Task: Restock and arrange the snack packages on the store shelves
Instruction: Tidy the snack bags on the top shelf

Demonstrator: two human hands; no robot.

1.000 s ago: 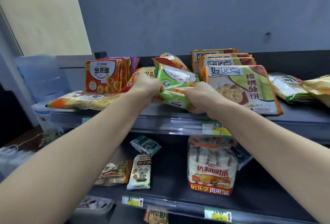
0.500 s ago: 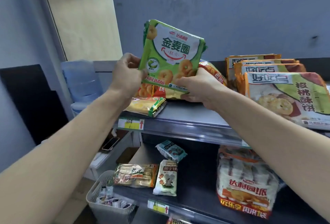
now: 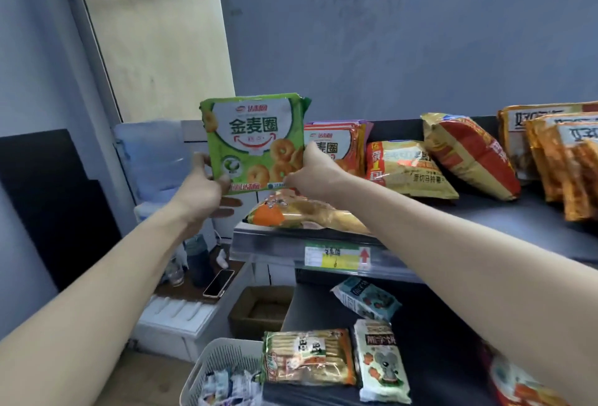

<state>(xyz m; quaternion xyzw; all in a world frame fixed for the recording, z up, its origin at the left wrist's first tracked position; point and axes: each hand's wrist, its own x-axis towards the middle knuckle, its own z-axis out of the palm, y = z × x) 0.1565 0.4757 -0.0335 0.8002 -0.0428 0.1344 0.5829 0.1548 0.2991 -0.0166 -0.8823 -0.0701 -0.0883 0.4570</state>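
Two hands are holding one green snack package (image 3: 255,143) upright at the centre of the frame, in the air above the left end of the top shelf (image 3: 517,214). The left hand (image 3: 204,189) is gripping its lower left edge, and the right hand (image 3: 310,176) is pinching its lower right edge. Just behind it, orange packages (image 3: 336,146) are standing on the shelf. A flat yellow packet (image 3: 301,214) is lying at the shelf's front, under the right hand.
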